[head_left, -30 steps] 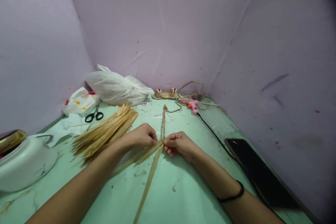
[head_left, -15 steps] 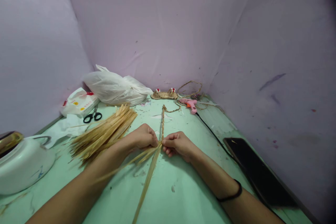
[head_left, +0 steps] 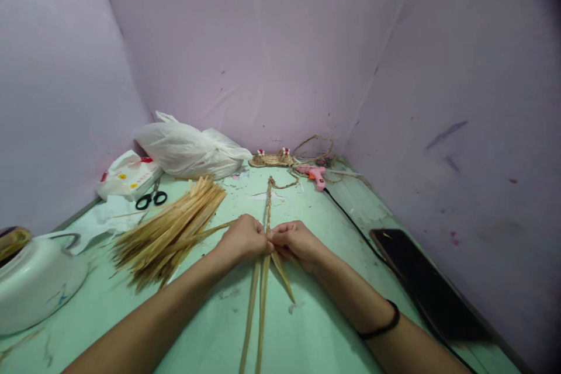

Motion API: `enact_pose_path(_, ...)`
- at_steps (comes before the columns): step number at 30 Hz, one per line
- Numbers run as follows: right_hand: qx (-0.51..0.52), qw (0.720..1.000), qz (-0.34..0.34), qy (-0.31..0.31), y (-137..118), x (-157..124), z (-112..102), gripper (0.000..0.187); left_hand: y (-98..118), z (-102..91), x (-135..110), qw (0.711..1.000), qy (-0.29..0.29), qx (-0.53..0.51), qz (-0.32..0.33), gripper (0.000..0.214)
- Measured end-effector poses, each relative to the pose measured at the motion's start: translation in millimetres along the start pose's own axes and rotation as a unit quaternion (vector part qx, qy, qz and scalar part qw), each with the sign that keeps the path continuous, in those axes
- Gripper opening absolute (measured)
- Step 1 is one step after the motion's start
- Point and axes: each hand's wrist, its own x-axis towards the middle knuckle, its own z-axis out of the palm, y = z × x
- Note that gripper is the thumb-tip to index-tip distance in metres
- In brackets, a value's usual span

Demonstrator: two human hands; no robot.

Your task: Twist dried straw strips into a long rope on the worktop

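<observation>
A thin straw braid (head_left: pixel 269 204) runs away from me along the green table, its far end bent off to the right. My left hand (head_left: pixel 249 238) pinches the near end of it from the left. From the right, my right hand (head_left: pixel 294 241) is closed on the same spot, thumb and forefinger together. Loose straw strands (head_left: pixel 263 310) hang out below my fingers, two long ones toward me and a short one slanting right. The exact crossing of the strands is hidden by my fingertips. To the left lies a bundle of dry straw strips (head_left: pixel 175 231).
Black-handled scissors (head_left: pixel 151 198), a tissue pack (head_left: pixel 129 175) and a white plastic bag (head_left: pixel 193 149) lie at the back left. A white pot (head_left: pixel 39 286) stands near left. Farther right are a pink glue gun (head_left: pixel 313 175) with its cord and a black phone (head_left: pixel 429 286). Straw sandal (head_left: pixel 272 160) by the wall.
The strands that fanned out to the left now hang toward me, with one slanting right. Both hands remain at the braid's near end, my left turned slightly over it.
</observation>
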Motion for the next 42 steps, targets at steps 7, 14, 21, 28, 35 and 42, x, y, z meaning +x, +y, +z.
enact_pose_path(7,0.018,1.000,0.001,0.016,3.8,0.3,2.9,0.008,2.5,-5.3,-4.2,0.989,0.063,0.135,0.023,0.024)
enact_pose_path(14,0.009,1.000,-0.020,-0.009,2.0,-2.2,0.8,0.010,-0.8,-19.1,-3.8,0.956,-0.154,-0.234,-0.083,0.029)
enact_pose_path(21,0.038,0.999,-0.014,-0.017,2.2,-3.1,0.5,0.011,-4.2,-13.2,0.0,0.889,-0.264,-0.363,-0.087,0.012)
enact_pose_path(28,0.010,1.000,0.005,-0.024,0.5,-4.4,-1.4,0.010,-6.5,-6.3,1.4,0.916,-0.232,-0.318,-0.069,0.010)
enact_pose_path(35,-0.007,1.000,-0.013,-0.011,3.6,-1.5,-2.7,0.013,0.5,-6.1,-5.4,0.961,-0.133,-0.214,-0.112,0.011)
enact_pose_path(42,-0.030,0.998,-0.049,0.037,6.5,-4.4,0.3,0.017,-4.5,-2.8,-3.9,0.949,-0.115,-0.291,-0.037,0.004)
